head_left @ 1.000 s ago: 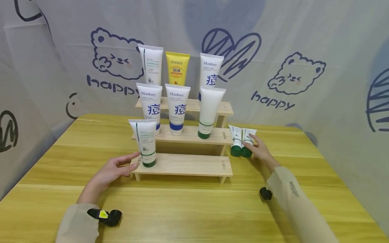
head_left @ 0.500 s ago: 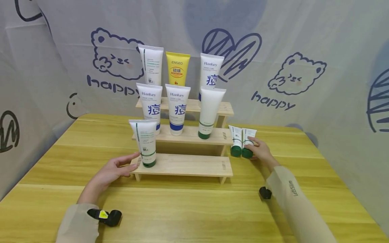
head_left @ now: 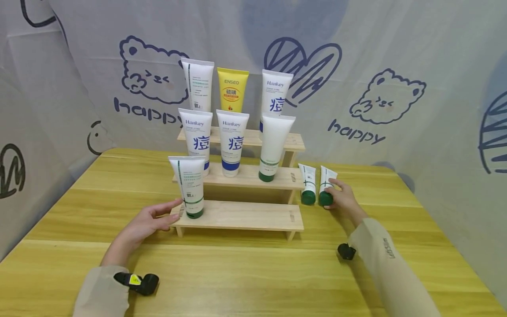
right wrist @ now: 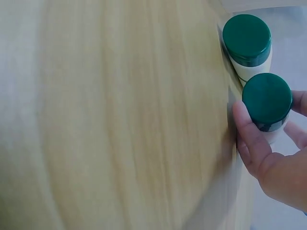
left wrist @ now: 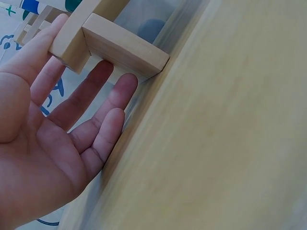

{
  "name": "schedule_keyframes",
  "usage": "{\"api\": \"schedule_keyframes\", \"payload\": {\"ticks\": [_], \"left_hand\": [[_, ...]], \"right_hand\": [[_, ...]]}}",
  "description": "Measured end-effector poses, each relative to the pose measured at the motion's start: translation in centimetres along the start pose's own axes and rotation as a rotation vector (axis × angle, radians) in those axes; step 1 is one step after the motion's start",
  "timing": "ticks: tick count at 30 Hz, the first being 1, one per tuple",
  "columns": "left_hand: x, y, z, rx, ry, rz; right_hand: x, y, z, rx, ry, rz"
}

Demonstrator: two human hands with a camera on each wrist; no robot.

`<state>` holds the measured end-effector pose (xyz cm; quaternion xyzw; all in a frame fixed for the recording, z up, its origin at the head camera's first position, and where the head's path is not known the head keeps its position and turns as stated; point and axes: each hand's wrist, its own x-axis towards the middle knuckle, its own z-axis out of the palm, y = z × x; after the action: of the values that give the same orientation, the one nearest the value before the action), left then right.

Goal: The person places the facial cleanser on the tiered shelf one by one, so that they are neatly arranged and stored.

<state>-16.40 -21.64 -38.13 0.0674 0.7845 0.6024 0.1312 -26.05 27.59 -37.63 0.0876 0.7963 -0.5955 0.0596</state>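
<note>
My right hand (head_left: 345,200) grips a white tube with a green cap (head_left: 326,198), lying on the table to the right of the stepped wooden shelf. In the right wrist view, fingers and thumb curl around the tube just by its green cap (right wrist: 267,98). Beside it lies a second white green-capped tube (head_left: 308,185), with a gap between the two. My left hand (head_left: 144,223), fingers fairly straight, touches the left end of the lowest shelf board (head_left: 241,215). A white tube with green print (head_left: 192,187) stands cap-down on that board, close to the left fingertips.
On the middle step stand two white-and-blue tubes (head_left: 231,143) and a white green-capped tube (head_left: 275,145). The top step carries a yellow tube (head_left: 232,90) between two white ones. Behind the wooden table (head_left: 237,277) hangs a patterned cloth (head_left: 222,26).
My right hand has shifted its fingers down toward the tube's cap and moved that tube slightly right, apart from its neighbour. The left hand has stayed in place.
</note>
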Motion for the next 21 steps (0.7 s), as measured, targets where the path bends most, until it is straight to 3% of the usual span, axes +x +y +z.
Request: {"api": "schedule_keyframes", "payload": {"ticks": [15,21], "left_hand": [[0.1,-0.1,0.0,-0.006,-0.004,0.005],[0.2,-0.1,0.0,-0.008,0.002,0.007]], "right_hand": [[-0.8,0.5,-0.2,0.215,0.105,-0.057],[-0.6,1.3,-0.5,0.232,0.115,-0.161]]}}
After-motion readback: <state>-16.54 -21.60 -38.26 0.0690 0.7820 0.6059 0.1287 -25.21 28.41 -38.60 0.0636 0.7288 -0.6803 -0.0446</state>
